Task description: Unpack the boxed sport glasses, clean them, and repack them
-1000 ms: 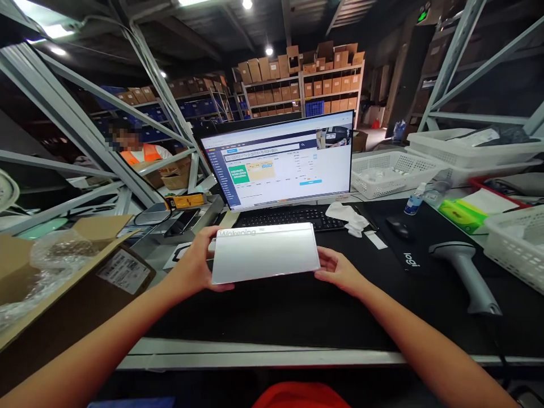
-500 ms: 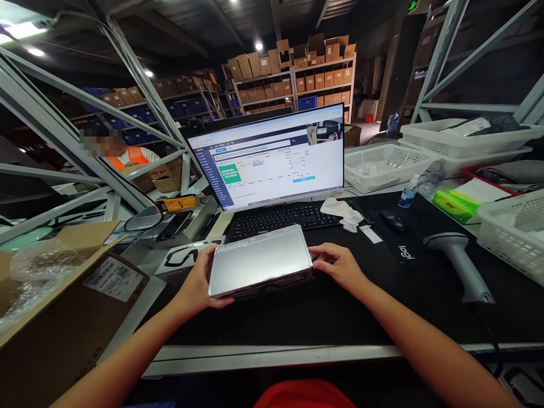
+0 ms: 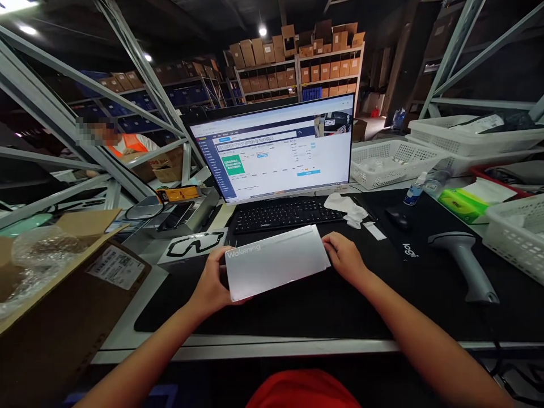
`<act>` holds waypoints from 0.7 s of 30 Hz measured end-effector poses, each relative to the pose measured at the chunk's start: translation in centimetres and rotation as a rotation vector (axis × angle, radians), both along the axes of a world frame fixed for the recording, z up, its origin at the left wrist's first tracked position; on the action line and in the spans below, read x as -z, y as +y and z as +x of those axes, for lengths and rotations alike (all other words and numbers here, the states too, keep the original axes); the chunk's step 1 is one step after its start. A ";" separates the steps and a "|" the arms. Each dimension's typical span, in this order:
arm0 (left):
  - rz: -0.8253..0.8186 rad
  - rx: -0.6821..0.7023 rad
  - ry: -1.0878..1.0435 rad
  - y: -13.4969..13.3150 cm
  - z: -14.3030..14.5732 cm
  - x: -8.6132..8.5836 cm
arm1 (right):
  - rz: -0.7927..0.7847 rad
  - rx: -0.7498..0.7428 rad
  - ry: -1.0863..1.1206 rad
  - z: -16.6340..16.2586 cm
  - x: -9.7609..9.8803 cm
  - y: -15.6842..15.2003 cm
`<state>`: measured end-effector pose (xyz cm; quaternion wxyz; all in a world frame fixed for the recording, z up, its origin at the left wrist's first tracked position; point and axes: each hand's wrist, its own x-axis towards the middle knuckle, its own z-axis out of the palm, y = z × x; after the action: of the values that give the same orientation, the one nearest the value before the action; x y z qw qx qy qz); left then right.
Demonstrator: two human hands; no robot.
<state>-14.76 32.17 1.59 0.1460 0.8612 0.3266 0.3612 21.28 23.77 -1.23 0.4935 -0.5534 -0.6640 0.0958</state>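
Observation:
A silver-grey box [image 3: 276,263] printed "Wakening" is held tilted above the black desk mat, its broad face towards me. My left hand [image 3: 213,281] grips its left end, thumb along the upper corner and fingers underneath. At the right end, my right hand [image 3: 346,259] is closed, with thumb and curled fingers pinching the box's edge; some fingertips are hidden behind it. Just beyond lies a black keyboard [image 3: 284,214]. Another box with a black goggle-shaped picture [image 3: 195,245] stands beside my left hand.
A lit monitor [image 3: 276,153] stands behind the keyboard. To the right are a handheld scanner [image 3: 463,260], a mouse [image 3: 398,218], a small bottle [image 3: 415,190] and white baskets [image 3: 391,161]. An open carton [image 3: 85,306] with bubble wrap occupies the left. A person in an orange vest [image 3: 131,144] is beyond the frame.
The box has tilted so its printed face turns more towards me and its dark front side is out of sight. My right hand's fingers have curled in closer at its right end.

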 end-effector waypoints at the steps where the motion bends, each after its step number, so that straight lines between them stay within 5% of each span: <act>1: 0.046 0.011 -0.007 0.1 0.2 0.4 | -0.011 0.011 -0.006 0.4 0.1 0.2; 7: 0.410 0.118 0.034 2.2 -0.1 2.5 | -0.096 -0.045 -0.011 2.4 0.8 1.4; 11: 0.492 0.171 0.092 3.5 -1.2 4.3 | -0.233 -0.205 0.011 3.4 1.5 1.8; 17: 0.504 0.250 0.081 2.7 -2.2 5.5 | -0.407 -0.479 0.176 4.8 1.9 1.7; 21: 0.265 0.247 0.182 1.8 -2.8 4.9 | -0.503 -0.585 0.434 2.9 2.1 1.5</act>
<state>-17.61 33.94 -3.32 0.0445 0.9354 0.1800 0.3012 24.21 25.25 -3.31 0.4235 -0.4123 -0.6298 0.5040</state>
